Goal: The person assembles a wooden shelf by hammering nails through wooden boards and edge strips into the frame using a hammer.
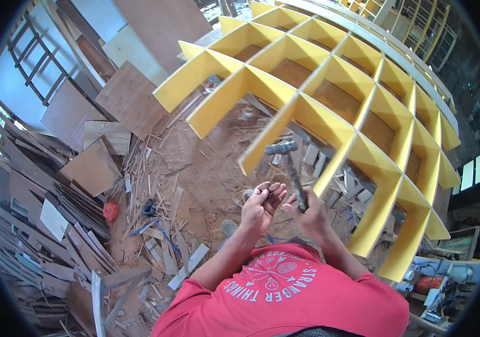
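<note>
Right hand (311, 219) grips a hammer (294, 178) by its handle, near the open side of a yellow lattice frame (223, 106); just beside it, the left hand (258, 210) has curled fingers, whether around something I cannot tell.

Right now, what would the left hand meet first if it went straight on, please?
The left hand would probably meet the hammer in the right hand, at its handle, though depth is unclear.
</note>
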The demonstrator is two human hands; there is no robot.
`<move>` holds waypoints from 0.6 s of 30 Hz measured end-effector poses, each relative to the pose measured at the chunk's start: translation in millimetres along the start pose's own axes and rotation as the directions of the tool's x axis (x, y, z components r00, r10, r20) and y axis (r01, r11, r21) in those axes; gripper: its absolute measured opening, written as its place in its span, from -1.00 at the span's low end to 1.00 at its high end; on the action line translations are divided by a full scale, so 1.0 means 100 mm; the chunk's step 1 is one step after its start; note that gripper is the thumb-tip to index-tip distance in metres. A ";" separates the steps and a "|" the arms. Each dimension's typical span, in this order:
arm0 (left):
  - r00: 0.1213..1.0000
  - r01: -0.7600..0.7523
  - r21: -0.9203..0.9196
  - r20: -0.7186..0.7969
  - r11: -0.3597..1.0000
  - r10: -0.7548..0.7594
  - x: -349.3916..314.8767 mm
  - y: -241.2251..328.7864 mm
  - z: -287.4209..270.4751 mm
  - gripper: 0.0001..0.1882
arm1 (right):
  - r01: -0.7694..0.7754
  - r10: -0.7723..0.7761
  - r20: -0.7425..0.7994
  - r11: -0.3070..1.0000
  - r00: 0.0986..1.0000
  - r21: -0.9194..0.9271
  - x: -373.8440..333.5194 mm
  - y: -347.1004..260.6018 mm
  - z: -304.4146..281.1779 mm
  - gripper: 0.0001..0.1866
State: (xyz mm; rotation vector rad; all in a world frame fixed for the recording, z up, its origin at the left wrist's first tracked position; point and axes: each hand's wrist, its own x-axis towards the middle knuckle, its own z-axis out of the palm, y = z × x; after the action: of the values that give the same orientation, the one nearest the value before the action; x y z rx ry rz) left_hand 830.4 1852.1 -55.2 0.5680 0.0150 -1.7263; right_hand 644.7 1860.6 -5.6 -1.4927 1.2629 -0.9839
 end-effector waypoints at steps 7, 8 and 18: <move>0.983 -0.182 0.053 0.037 0.982 0.180 0.06 1.78 0.09 -0.81 | 0.120 -0.118 0.032 0.990 0.992 -0.077 0.99 -0.81 1.76 -0.53; 0.983 -0.183 0.055 0.040 0.982 0.181 0.12 1.97 0.02 -0.81 | 0.123 -0.121 0.029 0.990 0.992 -0.076 1.10 -0.90 1.95 -0.53; 0.955 -0.290 -0.102 0.028 0.952 0.294 0.86 3.81 -0.40 -0.81 | 0.049 -0.068 0.122 0.987 0.990 0.156 2.43 -1.27 3.18 -0.71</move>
State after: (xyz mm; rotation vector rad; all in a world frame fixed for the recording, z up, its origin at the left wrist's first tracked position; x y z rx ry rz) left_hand 1186.7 1692.9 -10.9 0.4377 -0.0155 -1.4401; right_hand 1018.1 1673.3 37.3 -1.4562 1.0351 -0.9849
